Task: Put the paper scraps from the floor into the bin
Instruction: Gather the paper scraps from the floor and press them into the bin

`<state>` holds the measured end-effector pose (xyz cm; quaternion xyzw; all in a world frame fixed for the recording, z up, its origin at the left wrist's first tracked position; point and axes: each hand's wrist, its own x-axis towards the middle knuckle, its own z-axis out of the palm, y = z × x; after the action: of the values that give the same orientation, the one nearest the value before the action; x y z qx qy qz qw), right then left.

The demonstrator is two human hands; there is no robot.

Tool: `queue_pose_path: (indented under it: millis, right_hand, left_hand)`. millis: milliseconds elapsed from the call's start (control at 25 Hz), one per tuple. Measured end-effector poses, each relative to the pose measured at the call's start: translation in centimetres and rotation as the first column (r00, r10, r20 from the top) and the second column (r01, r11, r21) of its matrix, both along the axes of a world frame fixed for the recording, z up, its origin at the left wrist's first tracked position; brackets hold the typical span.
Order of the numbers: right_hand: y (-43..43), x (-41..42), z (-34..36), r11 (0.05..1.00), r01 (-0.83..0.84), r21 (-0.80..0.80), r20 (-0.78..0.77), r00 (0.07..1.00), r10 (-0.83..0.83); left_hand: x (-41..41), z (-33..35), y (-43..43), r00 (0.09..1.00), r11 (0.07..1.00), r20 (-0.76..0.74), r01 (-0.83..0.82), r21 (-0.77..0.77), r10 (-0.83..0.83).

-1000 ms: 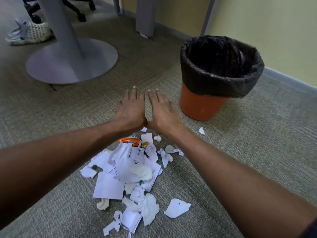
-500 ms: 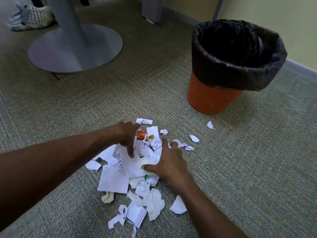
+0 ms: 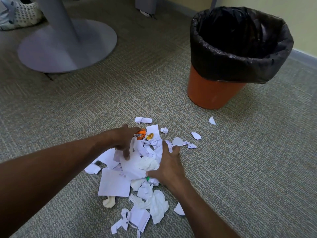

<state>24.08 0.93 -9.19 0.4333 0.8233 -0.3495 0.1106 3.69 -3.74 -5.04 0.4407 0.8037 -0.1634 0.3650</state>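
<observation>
A heap of white paper scraps (image 3: 116,184) lies on the carpet in front of me, with an orange wrapper (image 3: 141,133) and a gold wrapper (image 3: 150,136) at its far edge. My left hand (image 3: 122,140) curls round the left side of the heap's upper clump, thumb pressed on a sheet. My right hand (image 3: 169,164) cups the clump's right side, fingers spread and thumb hooked under the paper. The orange bin (image 3: 208,93), lined with a black bag (image 3: 240,66), stands upright to the far right.
Loose scraps lie apart from the heap: a folded one (image 3: 143,120), a small one (image 3: 212,120) near the bin, others (image 3: 196,135) to the right. A grey round table base (image 3: 68,47) stands far left, with a white shoe (image 3: 22,14) behind it. A wall runs behind the bin.
Both hands came down from hovering flat above the carpet onto the heap and closed round its upper clump from both sides. The view moved closer to the floor and bin.
</observation>
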Motion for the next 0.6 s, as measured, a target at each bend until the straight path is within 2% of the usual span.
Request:
queue_pose_path:
  millis: [280, 600]
  right_hand:
    - [0.3, -1.1, -0.8, 0.995, 0.029, -0.095, -0.131, 0.99, -0.041]
    - [0.8, -0.8, -1.0, 0.991, 0.058, -0.122, -0.234, 0.968, -0.086]
  left_hand:
    - [0.7, -1.5, -0.6, 0.991, 0.983, 0.119, -0.076, 0.169, 0.057]
    - [0.8, -2.6, -1.9, 0.962, 0.921, 0.253, -0.188, 0.341, 0.102]
